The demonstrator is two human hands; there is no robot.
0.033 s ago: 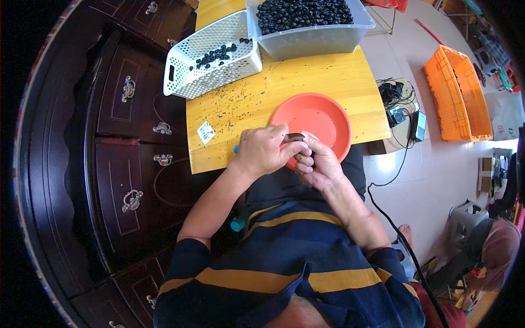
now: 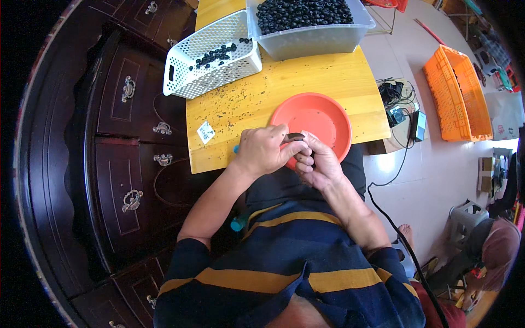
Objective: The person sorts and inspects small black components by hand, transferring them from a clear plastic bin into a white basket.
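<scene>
two-handed hold at the near edge of the bench

the bench is yellow wood. at its far side stands a translucent tub, filled with dark round pieces. just to the left of the tub, a white perforated basket contains a small number of similar pieces. the orange-red basin sits nearer the person, at the near edge of the bench; the hands are in front of its lower left part.

left hand: fingers bent, thumb extended to the right, grip closed on a dark curved piece. right hand: fingers curled inward, closed about a small dark item that is mostly hidden.

the dark curved piece is located at the fingertip side of the left hand, above its thumb, in the gap between the two hands. its long axis runs left to right, arched with the bulge toward the far side. the right end points at the fingertips of the right hand; contact there cannot be confirmed. the left end is covered by the left hand.

small dark specks are scattered on the bench left of the basin.
</scene>
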